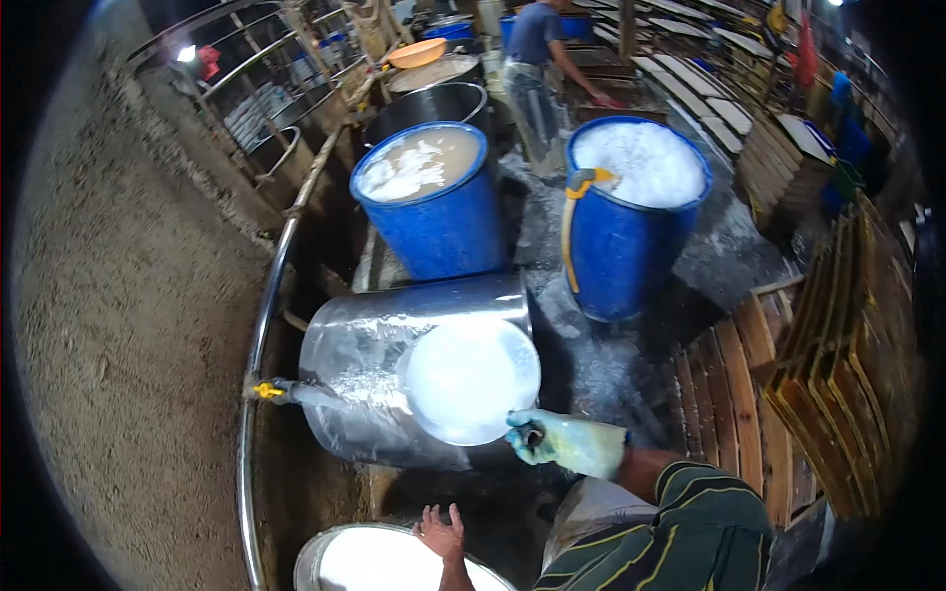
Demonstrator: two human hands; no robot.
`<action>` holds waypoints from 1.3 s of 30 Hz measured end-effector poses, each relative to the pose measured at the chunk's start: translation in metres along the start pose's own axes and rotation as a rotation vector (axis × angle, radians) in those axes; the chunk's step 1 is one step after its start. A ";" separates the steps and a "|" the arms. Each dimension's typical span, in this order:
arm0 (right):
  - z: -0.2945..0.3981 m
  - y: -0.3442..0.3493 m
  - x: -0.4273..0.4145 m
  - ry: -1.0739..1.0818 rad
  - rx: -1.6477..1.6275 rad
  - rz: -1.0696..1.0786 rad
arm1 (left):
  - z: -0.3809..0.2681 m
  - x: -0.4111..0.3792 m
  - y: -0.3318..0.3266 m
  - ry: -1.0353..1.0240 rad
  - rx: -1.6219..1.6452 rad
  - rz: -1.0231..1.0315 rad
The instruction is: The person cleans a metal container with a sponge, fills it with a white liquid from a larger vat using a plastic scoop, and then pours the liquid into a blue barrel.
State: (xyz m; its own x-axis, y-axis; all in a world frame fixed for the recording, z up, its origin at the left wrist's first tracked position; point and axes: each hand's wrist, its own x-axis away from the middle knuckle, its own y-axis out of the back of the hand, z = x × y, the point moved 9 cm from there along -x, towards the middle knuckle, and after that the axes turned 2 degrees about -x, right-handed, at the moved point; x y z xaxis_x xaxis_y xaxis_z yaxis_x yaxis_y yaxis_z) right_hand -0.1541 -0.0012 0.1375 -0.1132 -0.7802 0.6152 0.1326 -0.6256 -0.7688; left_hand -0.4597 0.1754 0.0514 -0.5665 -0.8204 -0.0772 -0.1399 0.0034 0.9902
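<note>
My right hand (550, 439), in a pale, stained rubber glove, is closed into a fist at the lower right edge of a round white dipper (473, 380). A dark, hollow end, apparently its handle, shows in the fist. Behind the dipper, a large metal drum (355, 347) lies on its side. Bare and with fingers spread, my left hand (443, 533) is over the far rim of a round vessel (310, 558) filled with bright white liquid. Whether that hand touches the rim I cannot tell.
Two blue barrels (443, 229) (628, 251) hold frothy liquid; a yellow hose hangs on the right one. A yellow-handled tap (270, 389) juts from a metal pipe (255, 354). Wooden slats (739, 391) and stacked frames (828, 384) stand right. A person (536, 74) works beyond.
</note>
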 end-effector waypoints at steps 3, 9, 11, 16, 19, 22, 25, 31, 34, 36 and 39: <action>0.022 0.041 0.080 0.121 0.074 -0.114 | 0.008 0.003 -0.004 0.002 -0.016 -0.013; 0.040 0.144 0.174 0.317 -0.016 -0.295 | 0.004 0.006 -0.008 -0.043 -0.057 -0.031; 0.039 0.177 0.191 0.354 -0.060 -0.358 | 0.005 0.009 -0.008 -0.052 -0.043 -0.014; 0.049 0.231 0.186 0.392 -0.046 -0.470 | -0.007 0.007 -0.025 -0.177 -0.258 0.166; 0.058 0.256 0.164 0.392 0.074 -0.555 | -0.043 0.000 -0.009 -0.024 -0.236 0.436; 0.097 0.223 0.109 0.405 1.465 -0.482 | -0.004 0.004 -0.026 -0.247 -0.183 0.361; 0.099 0.247 -0.010 0.735 0.940 -0.326 | -0.022 -0.005 -0.025 -0.179 -0.245 0.294; 0.184 0.182 -0.009 1.050 1.145 -0.576 | -0.028 -0.007 -0.011 -0.260 -0.156 0.081; 0.200 0.192 -0.009 0.948 1.040 -0.651 | -0.035 -0.008 -0.003 -0.297 -0.125 0.051; 0.215 0.177 0.035 0.841 0.833 -0.654 | -0.032 -0.003 0.000 -0.342 -0.085 0.020; 0.188 0.234 0.040 0.686 0.124 -0.512 | -0.045 -0.006 -0.008 -0.455 -0.190 0.082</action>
State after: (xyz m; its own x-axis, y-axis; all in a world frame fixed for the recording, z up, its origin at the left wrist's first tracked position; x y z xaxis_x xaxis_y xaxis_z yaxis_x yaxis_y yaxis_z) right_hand 0.0573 -0.1797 0.0147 -0.7524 -0.2512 0.6089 0.0047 -0.9264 -0.3765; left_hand -0.4186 0.1541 0.0492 -0.8721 -0.4894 0.0007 0.0467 -0.0816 0.9956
